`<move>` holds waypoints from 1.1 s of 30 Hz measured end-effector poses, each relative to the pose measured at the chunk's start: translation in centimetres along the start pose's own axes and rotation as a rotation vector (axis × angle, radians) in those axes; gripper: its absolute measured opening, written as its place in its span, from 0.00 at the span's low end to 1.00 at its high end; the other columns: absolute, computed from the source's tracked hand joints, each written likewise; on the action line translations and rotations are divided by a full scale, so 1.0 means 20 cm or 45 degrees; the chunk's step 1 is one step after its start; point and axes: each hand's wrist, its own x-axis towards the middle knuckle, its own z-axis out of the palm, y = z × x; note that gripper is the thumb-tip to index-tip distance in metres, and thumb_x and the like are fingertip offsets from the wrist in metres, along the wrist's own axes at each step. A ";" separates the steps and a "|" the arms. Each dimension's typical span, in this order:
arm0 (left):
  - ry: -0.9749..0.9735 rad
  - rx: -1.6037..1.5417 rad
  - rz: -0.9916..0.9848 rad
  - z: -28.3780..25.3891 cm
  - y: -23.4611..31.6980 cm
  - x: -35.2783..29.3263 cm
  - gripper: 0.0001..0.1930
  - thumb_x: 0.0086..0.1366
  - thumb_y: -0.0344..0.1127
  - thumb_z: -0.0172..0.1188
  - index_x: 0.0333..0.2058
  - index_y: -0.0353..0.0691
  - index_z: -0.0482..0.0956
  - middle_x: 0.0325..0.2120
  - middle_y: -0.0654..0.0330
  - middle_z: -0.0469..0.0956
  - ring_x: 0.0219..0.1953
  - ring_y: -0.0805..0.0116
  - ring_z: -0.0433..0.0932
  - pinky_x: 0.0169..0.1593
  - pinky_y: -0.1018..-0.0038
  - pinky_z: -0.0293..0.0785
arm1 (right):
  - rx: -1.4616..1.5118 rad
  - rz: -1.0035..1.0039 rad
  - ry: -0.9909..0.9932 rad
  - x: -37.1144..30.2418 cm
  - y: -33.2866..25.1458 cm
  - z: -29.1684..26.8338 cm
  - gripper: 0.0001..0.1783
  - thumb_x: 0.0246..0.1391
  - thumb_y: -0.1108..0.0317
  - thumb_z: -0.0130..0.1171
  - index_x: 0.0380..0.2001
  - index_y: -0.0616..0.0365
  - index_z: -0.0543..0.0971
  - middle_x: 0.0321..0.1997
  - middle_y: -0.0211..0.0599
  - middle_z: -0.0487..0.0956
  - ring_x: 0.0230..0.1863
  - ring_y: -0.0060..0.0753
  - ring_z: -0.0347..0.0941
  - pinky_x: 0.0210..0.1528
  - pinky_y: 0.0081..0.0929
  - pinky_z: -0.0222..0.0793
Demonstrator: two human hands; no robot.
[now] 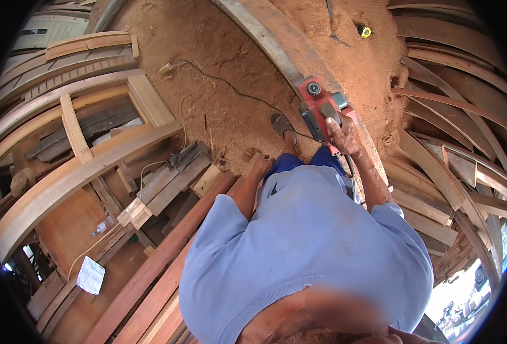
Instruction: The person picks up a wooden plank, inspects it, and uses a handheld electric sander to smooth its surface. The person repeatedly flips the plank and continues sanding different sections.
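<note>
Red electric planer [316, 103] sits on the long board [267, 35], which apparently bears its weight; your right hand [345, 135] wraps its handle [329, 113], probably for control. Your left hand [259, 165] hangs left of the board, grip unclear.

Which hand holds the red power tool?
The right hand, gripping the red power tool; the left hand is beside the blue shorts, away from it.
</note>
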 end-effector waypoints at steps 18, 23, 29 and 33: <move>0.138 -0.263 0.003 -0.03 0.42 -0.07 0.28 0.68 0.45 0.58 0.61 0.34 0.71 0.42 0.47 0.84 0.41 0.57 0.84 0.46 0.66 0.78 | -0.190 -0.281 -0.125 1.26 -0.48 0.20 0.36 0.64 0.34 0.50 0.37 0.63 0.77 0.26 0.36 0.77 0.25 0.28 0.74 0.28 0.31 0.73; 0.235 -0.297 0.241 0.08 0.38 0.09 0.28 0.68 0.43 0.60 0.61 0.32 0.70 0.43 0.51 0.83 0.37 0.66 0.81 0.39 0.71 0.77 | 0.014 -0.152 -0.227 1.22 -0.36 0.18 0.34 0.65 0.36 0.51 0.40 0.64 0.77 0.25 0.35 0.76 0.25 0.26 0.71 0.29 0.29 0.71; 0.089 -0.396 0.370 0.21 0.75 -0.11 0.28 0.68 0.48 0.59 0.58 0.34 0.73 0.46 0.46 0.82 0.50 0.57 0.82 0.52 0.65 0.76 | -0.341 -0.129 -0.104 0.63 -0.25 0.02 0.33 0.66 0.36 0.46 0.29 0.58 0.75 0.20 0.31 0.71 0.23 0.27 0.69 0.29 0.35 0.67; -0.193 -0.153 0.546 0.40 0.80 -0.04 0.30 0.68 0.50 0.58 0.60 0.33 0.71 0.50 0.46 0.81 0.50 0.53 0.82 0.52 0.65 0.77 | -0.369 -0.041 -0.147 0.15 -0.01 -0.12 0.33 0.64 0.43 0.53 0.53 0.66 0.76 0.34 0.54 0.82 0.35 0.43 0.80 0.42 0.39 0.74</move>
